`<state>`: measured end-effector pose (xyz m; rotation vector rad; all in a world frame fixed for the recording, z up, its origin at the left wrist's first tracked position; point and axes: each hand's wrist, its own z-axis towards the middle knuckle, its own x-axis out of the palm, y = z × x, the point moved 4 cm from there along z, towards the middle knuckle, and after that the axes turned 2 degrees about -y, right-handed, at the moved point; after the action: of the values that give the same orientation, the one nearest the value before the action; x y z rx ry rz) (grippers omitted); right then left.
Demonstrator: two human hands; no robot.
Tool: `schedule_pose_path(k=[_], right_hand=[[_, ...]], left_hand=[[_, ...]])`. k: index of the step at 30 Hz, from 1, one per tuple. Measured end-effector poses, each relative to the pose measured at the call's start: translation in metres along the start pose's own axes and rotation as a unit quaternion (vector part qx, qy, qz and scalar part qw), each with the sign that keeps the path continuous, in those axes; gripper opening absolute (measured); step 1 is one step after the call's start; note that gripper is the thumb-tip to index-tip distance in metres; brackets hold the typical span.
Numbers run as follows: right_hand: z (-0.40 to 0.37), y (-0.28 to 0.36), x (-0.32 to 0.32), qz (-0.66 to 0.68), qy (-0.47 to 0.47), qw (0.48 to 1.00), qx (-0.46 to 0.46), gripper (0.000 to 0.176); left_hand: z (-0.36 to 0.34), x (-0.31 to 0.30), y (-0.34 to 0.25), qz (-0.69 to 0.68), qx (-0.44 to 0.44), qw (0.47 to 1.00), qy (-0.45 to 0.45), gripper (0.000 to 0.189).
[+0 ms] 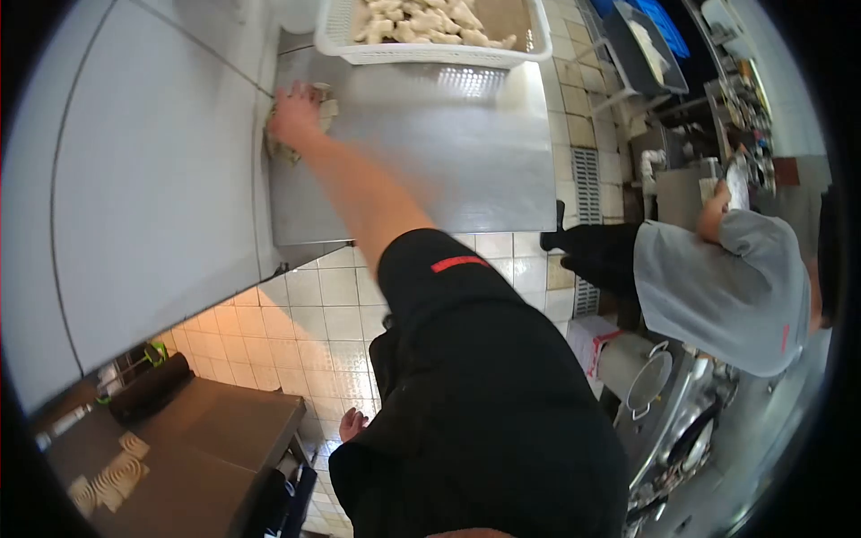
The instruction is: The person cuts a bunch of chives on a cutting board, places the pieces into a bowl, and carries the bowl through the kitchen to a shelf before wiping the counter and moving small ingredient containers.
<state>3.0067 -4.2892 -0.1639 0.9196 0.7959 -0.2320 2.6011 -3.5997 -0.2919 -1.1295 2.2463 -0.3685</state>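
Note:
My right hand [298, 117] presses a crumpled, light patterned cloth [328, 108] onto the stainless steel table [430, 152], by the tiled wall. The fingers lie over the cloth and hide part of it. My right forearm is blurred along its edge. Low beside my body hangs my left hand [352, 423], partly covered by my black clothing; its fingers are loosely bent and slightly apart, with nothing visible in them. At the table's far end, beyond my right hand, stands a white plastic basket [430, 56] holding pale, knobbly pieces [421, 20].
A person in a grey shirt [717, 278] works at the right-hand counter. Near them stand a large metal pot [632, 368] and a floor drain grate [586, 184]. A brown table [215, 421] with spiral-patterned pieces [112, 480] is at lower left. A grey bin [650, 54] stands upper right.

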Motion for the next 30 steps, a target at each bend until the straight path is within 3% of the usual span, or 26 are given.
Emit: schedule_pose_path(k=[1,4,5,6,8,9,10,11,13,14,18,24,26,28,30], right_hand=[[-0.012,-0.003,0.002,-0.037,-0.048,0.998,-0.036,0.045],[-0.036,-0.007,-0.012,-0.040,0.074,0.991,-0.108,0.048],[-0.048,-0.014,-0.021,-0.033,0.105,0.986,-0.128,0.048],[-0.063,-0.024,-0.037,-0.028,0.132,0.980,-0.149,0.049],[-0.072,-0.061,-0.075,-0.050,0.148,0.972,-0.174,0.048],[-0.073,-0.088,-0.099,-0.073,0.141,0.972,-0.175,0.047],[-0.064,-0.126,-0.132,-0.030,0.120,0.984,-0.128,0.047],[-0.054,-0.170,-0.168,0.010,0.095,0.992,-0.078,0.047],[-0.045,-0.252,-0.241,-0.116,-0.050,0.992,-0.028,0.045],[-0.047,-0.284,-0.276,-0.172,-0.077,0.982,0.007,0.045],[-0.100,-0.331,-0.330,-0.150,-0.059,0.985,0.067,0.050],[-0.199,-0.263,-0.339,-0.240,-0.043,0.956,0.166,0.056],[-0.204,-0.235,-0.308,-0.274,-0.064,0.949,0.141,0.056],[-0.190,-0.196,-0.261,-0.133,-0.064,0.982,0.121,0.056],[-0.159,-0.125,-0.227,-0.096,0.047,0.990,0.090,0.056]], left_hand=[[0.004,0.003,-0.016,0.005,0.005,1.000,0.010,0.039],[0.004,0.014,-0.081,0.082,0.059,0.992,0.074,0.037],[0.008,0.013,-0.092,0.062,-0.005,0.994,0.084,0.038],[0.046,0.001,-0.059,-0.076,-0.057,0.983,0.156,0.040],[0.101,-0.016,-0.015,-0.326,-0.215,0.885,0.254,0.042],[0.114,-0.023,-0.021,-0.109,-0.087,0.968,0.211,0.038],[0.124,-0.029,-0.029,0.138,0.008,0.982,0.126,0.034],[0.126,-0.027,-0.049,0.201,0.029,0.976,0.085,0.034],[0.134,-0.013,-0.082,0.189,0.025,0.978,0.083,0.034],[0.141,-0.003,-0.096,0.192,0.023,0.977,0.087,0.033],[0.163,0.052,-0.155,0.200,0.035,0.974,0.103,0.033],[0.182,0.102,-0.227,0.211,0.084,0.965,0.131,0.032],[0.183,0.110,-0.244,0.215,0.094,0.963,0.135,0.032],[0.182,0.113,-0.257,0.218,0.101,0.961,0.139,0.032],[0.182,0.114,-0.263,0.224,0.107,0.959,0.139,0.032]])
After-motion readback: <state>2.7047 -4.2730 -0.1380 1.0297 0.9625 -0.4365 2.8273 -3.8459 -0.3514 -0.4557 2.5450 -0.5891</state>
